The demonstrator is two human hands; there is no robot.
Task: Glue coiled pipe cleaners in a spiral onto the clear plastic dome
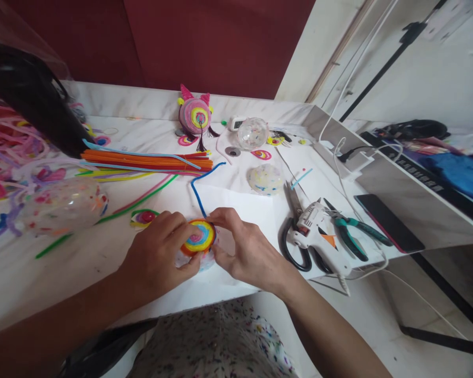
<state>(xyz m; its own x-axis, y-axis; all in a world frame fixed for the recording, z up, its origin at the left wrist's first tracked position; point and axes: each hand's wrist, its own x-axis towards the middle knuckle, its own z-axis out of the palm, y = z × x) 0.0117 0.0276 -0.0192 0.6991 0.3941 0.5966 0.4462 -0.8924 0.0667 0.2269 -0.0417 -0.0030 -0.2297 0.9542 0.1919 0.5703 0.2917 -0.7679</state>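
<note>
Near the table's front edge, a coiled disc (198, 237) of pink, blue, yellow and orange pipe cleaner lies on top of a clear speckled ball (207, 261). My left hand (161, 252) grips the disc from the left, its fingers bent over the rim and the thumb below. At the right side, my right hand (242, 247) pinches the edge with forefinger and thumb. A dark blue pipe cleaner (197, 195) runs up from the disc's top edge, bent near its upper part. Just left of my hands is an eye-shaped coil (144, 218).
Orange pipe cleaners (145, 160) lie bundled behind my hands. A decorated pink ball (195, 114) stands at the back. On the right are a glue gun (319, 236), scissors (295, 236), pliers (352, 231) and a phone (390, 223). A clear plastic piece (65, 203) sits left.
</note>
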